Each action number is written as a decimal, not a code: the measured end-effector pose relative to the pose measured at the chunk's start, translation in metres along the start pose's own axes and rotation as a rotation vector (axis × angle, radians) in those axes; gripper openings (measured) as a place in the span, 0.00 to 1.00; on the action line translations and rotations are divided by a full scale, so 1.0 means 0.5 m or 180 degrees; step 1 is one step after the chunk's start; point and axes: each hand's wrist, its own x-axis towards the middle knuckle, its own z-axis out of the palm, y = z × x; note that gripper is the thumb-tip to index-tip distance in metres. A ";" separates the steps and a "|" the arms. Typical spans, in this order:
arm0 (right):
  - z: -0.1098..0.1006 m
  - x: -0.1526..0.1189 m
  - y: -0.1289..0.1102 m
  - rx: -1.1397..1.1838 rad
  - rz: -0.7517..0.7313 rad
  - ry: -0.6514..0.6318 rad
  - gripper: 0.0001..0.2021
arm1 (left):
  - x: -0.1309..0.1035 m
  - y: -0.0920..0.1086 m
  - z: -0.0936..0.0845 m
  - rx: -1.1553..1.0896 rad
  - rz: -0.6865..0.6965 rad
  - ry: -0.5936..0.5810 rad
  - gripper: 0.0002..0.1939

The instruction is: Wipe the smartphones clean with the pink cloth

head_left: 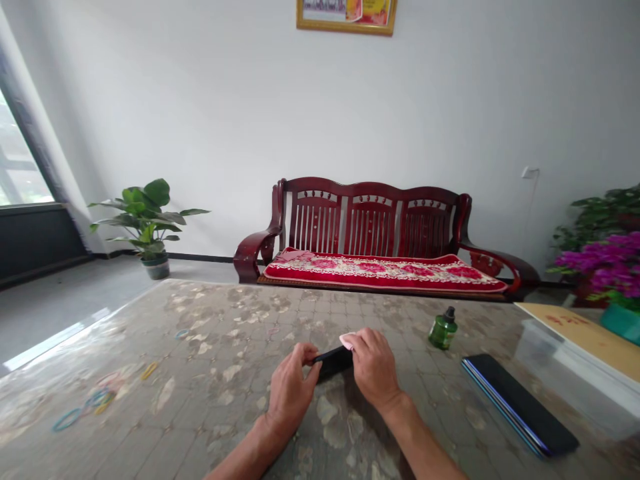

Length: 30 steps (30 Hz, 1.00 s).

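Note:
A thin black object [334, 362], perhaps a phone, is tilted above the patterned tablecloth [220, 427] near the middle. My left hand [294, 381] pinches its left end between thumb and fingers. At its right end, my right hand [373, 365] holds a small pale pink cloth or pad [347, 341] against the upper edge. The right fingertips are partly hidden behind the hand. A green bottle with a black cap [443, 329] stands to the right of my hands.
A stack of dark, flat devices [520, 403] lies at the right, beside a clear plastic box [560, 373]. Colored bands [95, 400] lie at the left. Purple flowers [605, 260] are at the right edge. Beyond the table stands a red wooden bench [373, 220].

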 end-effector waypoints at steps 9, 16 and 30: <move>-0.004 -0.007 0.005 -0.0152 0.0042 0.0074 0.11 | -0.003 -0.009 0.001 0.0249 0.0139 -0.0059 0.04; 0.001 -0.017 -0.016 -0.0071 -0.0096 0.0050 0.12 | -0.005 -0.012 0.003 0.0255 0.0256 -0.0063 0.03; 0.003 -0.027 0.002 -0.0081 -0.0005 0.0152 0.11 | -0.004 -0.008 0.001 0.0426 0.0305 -0.0006 0.01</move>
